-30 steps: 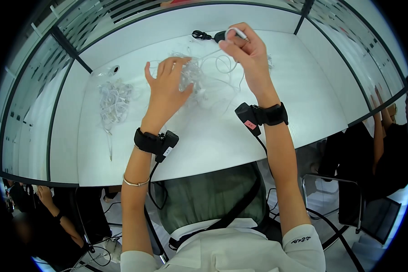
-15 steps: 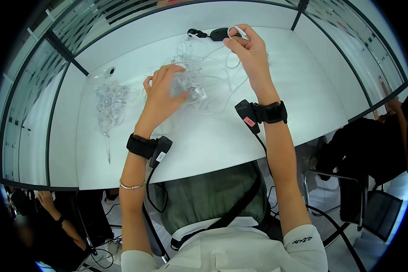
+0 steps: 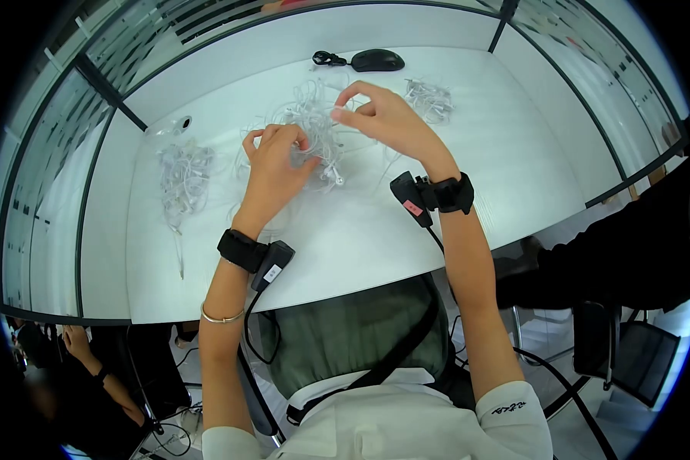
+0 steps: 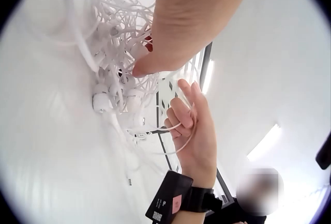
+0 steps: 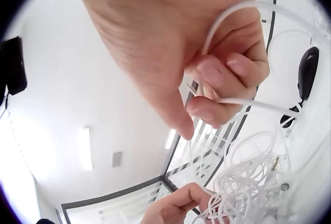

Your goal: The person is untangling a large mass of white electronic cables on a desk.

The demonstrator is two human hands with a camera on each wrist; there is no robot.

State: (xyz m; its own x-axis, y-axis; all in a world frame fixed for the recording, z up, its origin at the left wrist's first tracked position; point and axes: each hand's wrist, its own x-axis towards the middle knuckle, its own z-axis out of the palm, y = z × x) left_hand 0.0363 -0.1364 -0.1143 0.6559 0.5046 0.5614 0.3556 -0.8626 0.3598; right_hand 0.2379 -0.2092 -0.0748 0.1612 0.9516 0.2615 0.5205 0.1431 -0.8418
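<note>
Head view: right hand [image 3: 395,123] has come back from the mouse [image 3: 377,59] to the cable tangle [image 3: 314,126] mid-counter [image 3: 514,153], fingers pinching one cable; left hand [image 3: 274,165] curls on the tangle.
Left wrist view: left fingers [image 4: 155,64] press into the earbuds [image 4: 111,97].
Right wrist view: right fingers [image 5: 227,84] pinch a loop [image 5: 232,17]; a strand seems to be being drawn free.

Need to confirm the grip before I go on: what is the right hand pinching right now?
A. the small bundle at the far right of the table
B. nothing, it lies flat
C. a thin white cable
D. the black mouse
C: the right hand pinches a thin white cable in its fingers, raised above the tangled pile; the black mouse lies apart.
</note>
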